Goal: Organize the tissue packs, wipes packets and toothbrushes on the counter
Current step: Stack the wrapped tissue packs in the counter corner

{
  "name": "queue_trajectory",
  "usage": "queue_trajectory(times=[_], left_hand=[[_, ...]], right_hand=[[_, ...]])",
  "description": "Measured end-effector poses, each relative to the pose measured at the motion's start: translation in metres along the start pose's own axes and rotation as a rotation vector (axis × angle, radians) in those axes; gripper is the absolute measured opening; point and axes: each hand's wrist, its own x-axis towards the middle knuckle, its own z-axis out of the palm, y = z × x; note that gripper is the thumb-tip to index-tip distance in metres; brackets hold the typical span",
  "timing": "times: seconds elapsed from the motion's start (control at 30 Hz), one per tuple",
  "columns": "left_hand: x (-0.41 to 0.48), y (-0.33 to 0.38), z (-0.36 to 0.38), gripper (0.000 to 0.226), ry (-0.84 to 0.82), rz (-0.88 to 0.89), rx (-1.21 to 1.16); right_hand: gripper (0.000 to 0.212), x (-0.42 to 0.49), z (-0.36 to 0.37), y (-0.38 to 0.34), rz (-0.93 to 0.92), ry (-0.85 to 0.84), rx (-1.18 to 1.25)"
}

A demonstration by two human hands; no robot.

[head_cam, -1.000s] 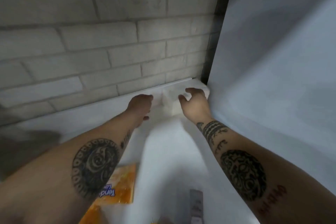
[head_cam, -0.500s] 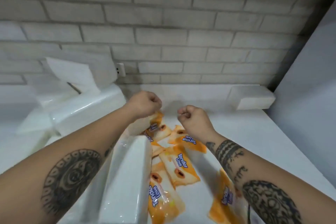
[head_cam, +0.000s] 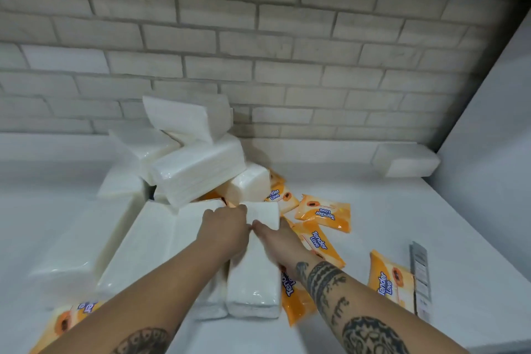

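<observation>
Several white tissue packs [head_cam: 195,172] lie heaped at the back left of the white counter [head_cam: 373,190]. One tissue pack [head_cam: 254,279] lies lengthwise in front of me, beside another long pack [head_cam: 143,247]. My left hand [head_cam: 227,225] grips its left edge near the far end. My right hand [head_cam: 271,236] holds its right side, thumb on top. Orange wipes packets [head_cam: 324,211] are scattered to the right and under the pack. A grey toothbrush package [head_cam: 421,276] lies at the right.
A single tissue pack [head_cam: 405,161] sits in the back right corner against the brick wall [head_cam: 258,37]. A white panel [head_cam: 494,123] bounds the counter on the right. Another wipes packet [head_cam: 66,319] lies at the front left.
My view swung left from the corner to the pile. Both hands, half a second ago closed fists above the wipes, have dropped onto one tissue pack and taken hold of it.
</observation>
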Motion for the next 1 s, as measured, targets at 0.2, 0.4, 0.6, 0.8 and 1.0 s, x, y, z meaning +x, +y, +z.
queue_trajectory(times=[0.2, 0.4, 0.6, 0.8, 1.0], left_hand=[[0.006, 0.01, -0.01, 0.035, 0.112, -0.041, -0.487], [0.012, 0.031, -0.042, 0.045, 0.125, 0.008, -1.228], [0.015, 0.028, -0.062, 0.076, -0.31, -0.002, -1.426], [0.01, 0.052, -0.065, 0.075, -0.149, 0.012, -1.402], [0.013, 0.097, -0.069, 0.048, -0.098, 0.079, -1.43]], right_hand=[[0.09, 0.006, -0.011, -0.008, -0.004, 0.077, 0.146], [0.059, -0.022, -0.036, -0.052, -0.162, 0.241, 0.347], [0.035, -0.051, -0.068, -0.07, -0.242, 0.217, 0.522], [0.042, -0.061, -0.075, -0.068, -0.262, 0.33, 0.461], [0.063, -0.06, -0.107, -0.061, -0.341, 0.441, 0.352]])
